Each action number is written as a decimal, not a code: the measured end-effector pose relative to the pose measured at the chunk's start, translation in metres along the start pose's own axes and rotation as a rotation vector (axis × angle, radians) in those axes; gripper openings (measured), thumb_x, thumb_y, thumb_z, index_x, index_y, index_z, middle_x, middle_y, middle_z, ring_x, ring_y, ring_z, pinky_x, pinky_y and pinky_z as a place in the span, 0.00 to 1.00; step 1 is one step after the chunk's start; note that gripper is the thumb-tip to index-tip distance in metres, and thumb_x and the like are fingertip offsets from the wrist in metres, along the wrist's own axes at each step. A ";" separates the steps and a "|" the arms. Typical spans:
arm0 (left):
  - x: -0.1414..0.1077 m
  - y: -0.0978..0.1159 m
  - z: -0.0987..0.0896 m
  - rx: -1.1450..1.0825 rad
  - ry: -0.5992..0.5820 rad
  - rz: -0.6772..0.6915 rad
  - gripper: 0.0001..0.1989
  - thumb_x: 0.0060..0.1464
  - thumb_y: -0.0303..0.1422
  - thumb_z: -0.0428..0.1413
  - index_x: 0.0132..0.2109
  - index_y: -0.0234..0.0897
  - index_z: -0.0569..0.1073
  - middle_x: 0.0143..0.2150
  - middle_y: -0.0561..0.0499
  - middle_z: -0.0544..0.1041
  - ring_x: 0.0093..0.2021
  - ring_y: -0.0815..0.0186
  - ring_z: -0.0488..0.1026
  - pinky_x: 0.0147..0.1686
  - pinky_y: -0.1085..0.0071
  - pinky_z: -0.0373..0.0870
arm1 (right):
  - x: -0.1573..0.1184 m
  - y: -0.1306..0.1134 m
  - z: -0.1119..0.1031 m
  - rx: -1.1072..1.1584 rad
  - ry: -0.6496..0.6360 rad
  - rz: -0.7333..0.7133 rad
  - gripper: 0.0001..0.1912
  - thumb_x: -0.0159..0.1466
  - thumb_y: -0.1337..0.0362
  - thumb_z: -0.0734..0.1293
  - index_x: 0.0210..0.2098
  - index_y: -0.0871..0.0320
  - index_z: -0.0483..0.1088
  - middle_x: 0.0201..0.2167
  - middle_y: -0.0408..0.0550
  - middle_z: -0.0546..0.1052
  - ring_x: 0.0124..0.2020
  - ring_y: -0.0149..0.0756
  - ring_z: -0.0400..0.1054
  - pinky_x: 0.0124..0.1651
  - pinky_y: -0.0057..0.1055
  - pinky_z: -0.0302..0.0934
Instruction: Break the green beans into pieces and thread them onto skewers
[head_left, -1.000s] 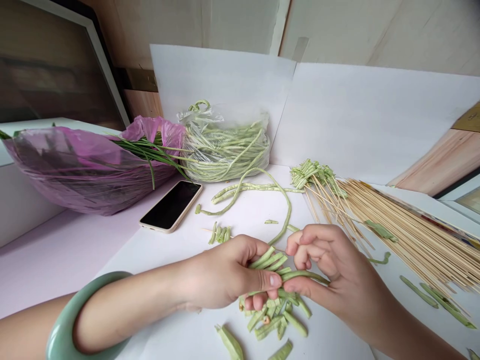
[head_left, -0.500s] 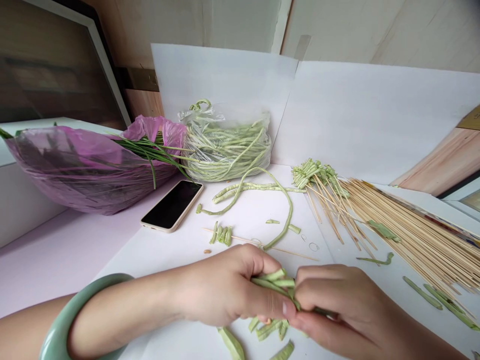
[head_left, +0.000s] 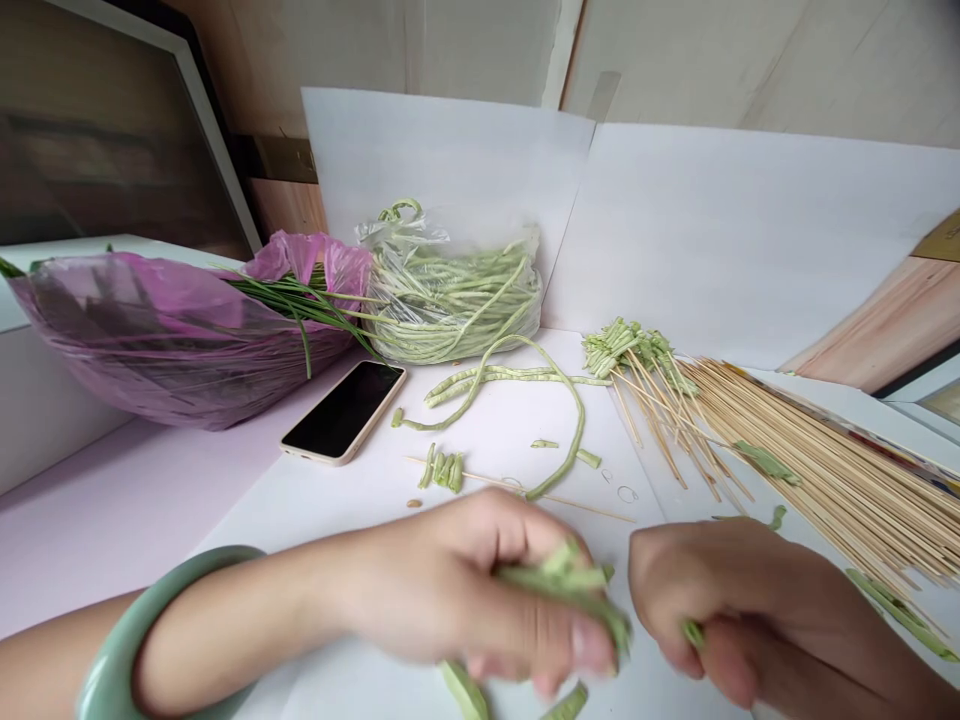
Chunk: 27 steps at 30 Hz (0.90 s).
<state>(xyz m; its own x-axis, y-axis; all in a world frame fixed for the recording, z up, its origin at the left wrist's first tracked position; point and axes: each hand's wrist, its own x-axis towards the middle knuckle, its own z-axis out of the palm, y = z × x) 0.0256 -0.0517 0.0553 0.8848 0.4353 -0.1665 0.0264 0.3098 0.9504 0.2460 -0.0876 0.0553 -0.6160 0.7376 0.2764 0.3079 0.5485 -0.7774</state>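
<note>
My left hand (head_left: pixel 480 590), a green bangle (head_left: pixel 142 630) on its wrist, is closed around a bunch of short green bean pieces (head_left: pixel 562 580); it is blurred. To its right, apart from it, my right hand (head_left: pixel 735 600) is closed, with a bit of green bean (head_left: pixel 694 632) showing between the fingers. Loose bean pieces (head_left: pixel 465 692) lie below my left hand. Beyond it, a skewer (head_left: pixel 555 497) with several bean pieces (head_left: pixel 448 471) on it rests on white paper. A long bean (head_left: pixel 577 410) curves behind the hands.
A phone (head_left: pixel 345 412) lies left of centre. Behind are a purple bag of greens (head_left: pixel 187 350) and a clear bag of long beans (head_left: pixel 465 290). Filled skewers (head_left: pixel 630 345) and many bare sticks (head_left: pixel 825 450) lie at the right.
My hands have come apart: the right one moved right, away from the bunch, with a bit of bean in it. The bunch stays in my left hand.
</note>
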 end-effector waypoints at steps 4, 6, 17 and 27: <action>0.014 -0.020 -0.011 -0.255 0.299 0.019 0.18 0.50 0.44 0.63 0.30 0.32 0.70 0.25 0.55 0.70 0.17 0.79 0.60 0.15 0.81 0.52 | 0.009 0.006 0.001 -0.288 0.134 0.045 0.22 0.71 0.53 0.56 0.24 0.55 0.64 0.16 0.37 0.63 0.17 0.25 0.58 0.20 0.20 0.54; 0.017 -0.022 -0.015 -0.299 0.354 0.006 0.17 0.51 0.43 0.62 0.32 0.30 0.71 0.27 0.54 0.71 0.18 0.79 0.63 0.16 0.82 0.56 | 0.008 0.008 0.002 -0.359 0.176 0.056 0.17 0.72 0.57 0.56 0.31 0.53 0.69 0.23 0.40 0.72 0.23 0.29 0.68 0.25 0.21 0.61; 0.019 -0.022 -0.015 -0.319 0.296 -0.007 0.15 0.59 0.39 0.54 0.33 0.30 0.71 0.30 0.46 0.76 0.21 0.72 0.72 0.22 0.77 0.69 | 0.003 0.009 0.000 -0.443 -0.028 0.082 0.24 0.70 0.70 0.52 0.61 0.44 0.60 0.37 0.45 0.69 0.32 0.30 0.70 0.32 0.23 0.68; 0.017 -0.022 -0.014 -0.224 0.115 -0.080 0.18 0.52 0.45 0.61 0.32 0.30 0.72 0.28 0.50 0.74 0.22 0.71 0.73 0.26 0.75 0.72 | 0.000 0.025 0.021 -0.303 0.118 0.087 0.12 0.62 0.74 0.63 0.38 0.50 0.63 0.32 0.36 0.78 0.32 0.29 0.77 0.36 0.24 0.69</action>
<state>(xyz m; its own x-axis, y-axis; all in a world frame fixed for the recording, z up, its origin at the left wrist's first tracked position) 0.0333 -0.0393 0.0276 0.8251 0.4908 -0.2798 -0.0206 0.5212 0.8532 0.2384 -0.0825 0.0239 -0.4953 0.8176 0.2934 0.5684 0.5605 -0.6023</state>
